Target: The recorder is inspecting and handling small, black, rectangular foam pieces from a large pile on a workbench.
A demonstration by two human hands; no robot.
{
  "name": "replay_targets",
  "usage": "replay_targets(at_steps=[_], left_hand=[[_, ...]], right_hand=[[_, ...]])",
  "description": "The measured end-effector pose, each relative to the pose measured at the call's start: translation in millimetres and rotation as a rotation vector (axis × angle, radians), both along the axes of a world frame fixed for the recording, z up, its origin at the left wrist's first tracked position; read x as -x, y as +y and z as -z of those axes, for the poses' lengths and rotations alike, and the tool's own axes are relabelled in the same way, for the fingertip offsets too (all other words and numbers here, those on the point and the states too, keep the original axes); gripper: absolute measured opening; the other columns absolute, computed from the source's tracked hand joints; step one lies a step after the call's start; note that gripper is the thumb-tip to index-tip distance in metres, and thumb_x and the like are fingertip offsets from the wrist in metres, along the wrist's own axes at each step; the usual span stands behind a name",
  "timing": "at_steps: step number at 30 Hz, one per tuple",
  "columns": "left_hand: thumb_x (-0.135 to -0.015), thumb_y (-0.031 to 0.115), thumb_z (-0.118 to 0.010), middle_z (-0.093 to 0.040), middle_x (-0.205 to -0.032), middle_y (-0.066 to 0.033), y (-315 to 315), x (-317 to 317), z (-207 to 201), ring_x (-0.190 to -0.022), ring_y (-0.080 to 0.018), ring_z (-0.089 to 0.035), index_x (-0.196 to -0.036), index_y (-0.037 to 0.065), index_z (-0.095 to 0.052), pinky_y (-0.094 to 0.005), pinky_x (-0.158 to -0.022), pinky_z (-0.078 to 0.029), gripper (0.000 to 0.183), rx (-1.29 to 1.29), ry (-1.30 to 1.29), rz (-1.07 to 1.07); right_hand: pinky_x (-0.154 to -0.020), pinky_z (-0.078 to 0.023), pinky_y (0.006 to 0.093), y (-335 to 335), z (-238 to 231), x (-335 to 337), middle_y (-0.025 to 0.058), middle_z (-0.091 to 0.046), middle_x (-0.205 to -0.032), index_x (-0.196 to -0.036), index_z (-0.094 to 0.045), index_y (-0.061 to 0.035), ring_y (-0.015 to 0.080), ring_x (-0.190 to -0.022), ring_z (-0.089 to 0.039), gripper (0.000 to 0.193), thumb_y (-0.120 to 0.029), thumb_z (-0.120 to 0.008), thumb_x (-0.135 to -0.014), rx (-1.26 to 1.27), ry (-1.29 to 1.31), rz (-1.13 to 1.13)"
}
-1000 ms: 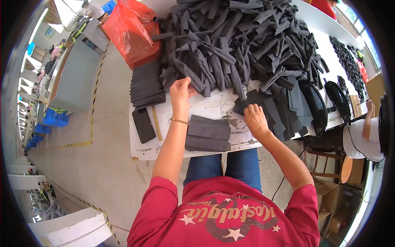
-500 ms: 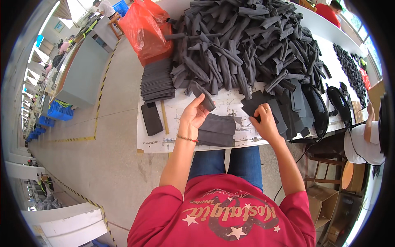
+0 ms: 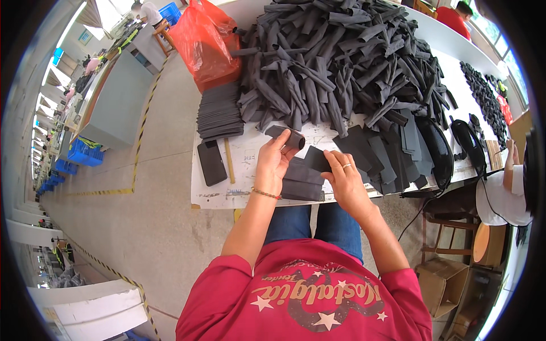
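My left hand [image 3: 273, 159] is closed around a dark grey fabric sleeve [image 3: 292, 140], its open end turned to the right. Between the thumb and fingers of my right hand [image 3: 348, 183] is a flat dark rectangular panel [image 3: 316, 159], its left edge near the sleeve's mouth but apart from it. Below both hands lies a short stack of dark fabric pieces [image 3: 301, 188] at the table's near edge. Loose dark panels [image 3: 382, 156] are fanned out to the right of my right hand. A large heap of dark fabric sleeves [image 3: 341, 62] covers the far part of the table.
At left on the white table [image 3: 250, 153] are a neat stack of dark pieces [image 3: 220, 111], a black phone [image 3: 212, 163], a yellowish strip [image 3: 229, 161] and a red plastic bag [image 3: 206, 48]. Black padded pouches [image 3: 437, 153] lie at right, near a seated person's arm [image 3: 508, 184].
My right hand has moved left from the fanned panels, bringing one panel toward the sleeve. My left hand has turned the sleeve so its open end points right.
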State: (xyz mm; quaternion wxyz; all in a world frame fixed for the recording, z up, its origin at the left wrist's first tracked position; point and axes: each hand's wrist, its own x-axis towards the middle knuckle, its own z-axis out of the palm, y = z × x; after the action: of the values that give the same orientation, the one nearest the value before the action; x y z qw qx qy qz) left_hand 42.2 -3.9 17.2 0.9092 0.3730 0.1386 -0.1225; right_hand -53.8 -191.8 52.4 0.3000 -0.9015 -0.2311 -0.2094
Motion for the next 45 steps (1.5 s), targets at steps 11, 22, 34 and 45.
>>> replay_targets(at_steps=[11,22,34,45], left_hand=[[-0.086,0.015,-0.071,-0.069,-0.094,-0.0148,-0.7,6.2,-12.8,-0.081,-0.0209,-0.069,-0.101,-0.001,-0.059,-0.0323,-0.07,-0.059,0.025,-0.01,0.022,0.078],[-0.09,0.018,-0.067,-0.069,-0.1,-0.0177,-1.6,14.9,-23.4,-0.088,-0.0232,-0.069,-0.106,-0.003,-0.059,-0.0352,-0.074,-0.058,0.028,-0.087,-0.053,0.181],[-0.09,0.017,-0.067,-0.068,-0.101,-0.0187,-1.3,16.6,-28.1,-0.088,-0.0227,-0.07,-0.102,0.002,-0.06,-0.0312,-0.069,-0.06,0.021,-0.071,-0.1,0.218],[-0.09,0.016,-0.066,-0.066,-0.105,-0.0213,-6.7,26.9,-36.9,-0.093,-0.0269,-0.068,-0.106,0.002,-0.059,-0.0374,-0.074,-0.06,0.022,-0.031,-0.155,0.213]], right_hand=[[-0.074,-0.046,0.0383,1.4,-19.8,-5.4,0.0101,-0.059,-0.097,-0.109,-0.062,0.0001,0.0283,-0.084,-0.056,0.038,0.006,-0.068,-0.073,-0.011,-0.197,0.029],[-0.075,-0.047,0.0357,-9.5,-32.1,-12.4,0.0072,-0.06,-0.096,-0.104,-0.064,-0.0004,0.0243,-0.085,-0.058,0.037,0.004,-0.061,-0.068,0.148,-0.283,0.014],[-0.073,-0.047,0.0362,-9.9,-39.4,-10.5,0.0082,-0.061,-0.093,-0.102,-0.065,-0.0002,0.0254,-0.083,-0.058,0.033,0.004,-0.062,-0.069,0.151,-0.269,0.016],[-0.074,-0.046,0.0366,-11.1,-40.1,-11.7,0.0082,-0.059,-0.096,-0.106,-0.063,0.0015,0.0242,-0.083,-0.057,0.036,0.001,-0.061,-0.07,0.213,-0.283,0.005]])
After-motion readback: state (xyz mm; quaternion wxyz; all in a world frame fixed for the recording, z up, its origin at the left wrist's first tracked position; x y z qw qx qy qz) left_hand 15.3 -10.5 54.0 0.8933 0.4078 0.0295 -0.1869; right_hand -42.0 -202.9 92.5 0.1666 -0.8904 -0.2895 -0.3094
